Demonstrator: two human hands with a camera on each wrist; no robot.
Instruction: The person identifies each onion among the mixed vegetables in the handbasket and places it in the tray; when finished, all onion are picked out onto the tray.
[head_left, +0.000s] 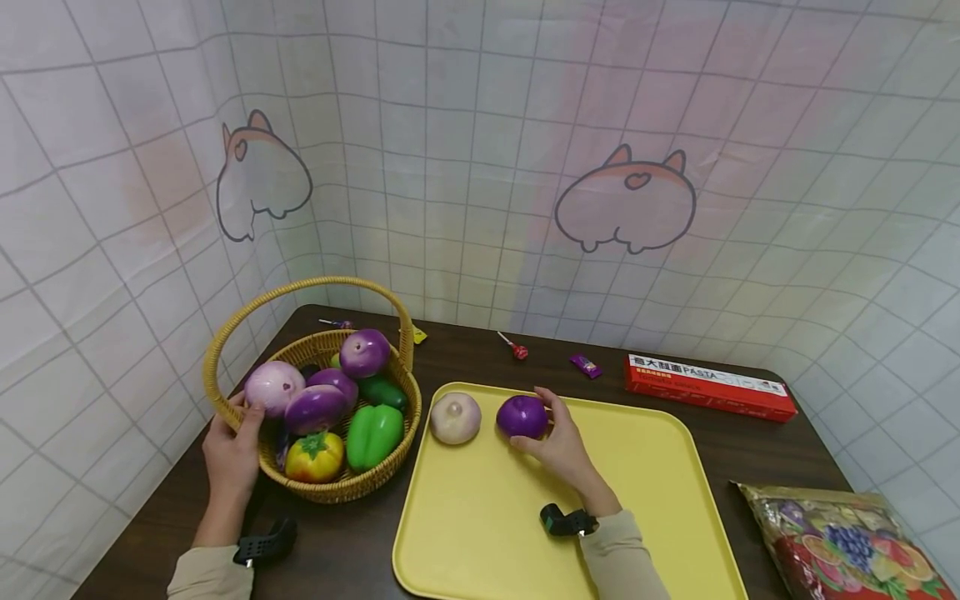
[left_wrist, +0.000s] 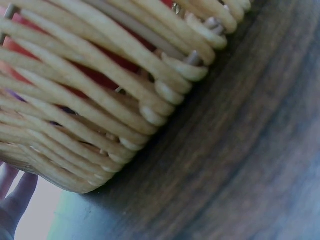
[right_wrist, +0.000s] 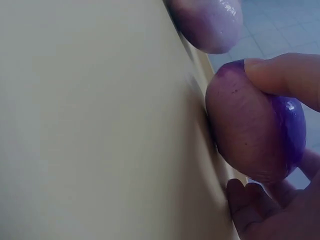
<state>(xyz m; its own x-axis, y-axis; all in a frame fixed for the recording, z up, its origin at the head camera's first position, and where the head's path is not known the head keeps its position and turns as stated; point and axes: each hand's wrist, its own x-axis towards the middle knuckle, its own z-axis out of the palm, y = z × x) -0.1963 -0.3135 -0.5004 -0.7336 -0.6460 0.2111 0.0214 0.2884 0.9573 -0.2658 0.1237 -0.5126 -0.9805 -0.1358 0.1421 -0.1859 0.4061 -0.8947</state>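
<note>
Dark wooden table (head_left: 480, 358), right hand (head_left: 562, 446) grasping purple toy onion (head_left: 522, 416) on yellow plastic tray (head_left: 637, 500), one pale onion (head_left: 455, 417) beside, left hand (head_left: 231, 454) gripping woven wicker basket (head_left: 225, 400) rim, red pasta box (head_left: 708, 387) behind.

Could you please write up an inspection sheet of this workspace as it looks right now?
Surface: dark wooden table.
Job's things: purple onion and pale onion on the yellow tray; wicker basket holding toy vegetables.
Clutter: red pasta box, lollipop, purple sweet, fruit-print bag.
Hands: right hand grips the purple onion; left hand holds the basket's rim.
Cables: nothing seen.
Surroundings: tiled cloth backdrop with cartoon animal prints.
</note>
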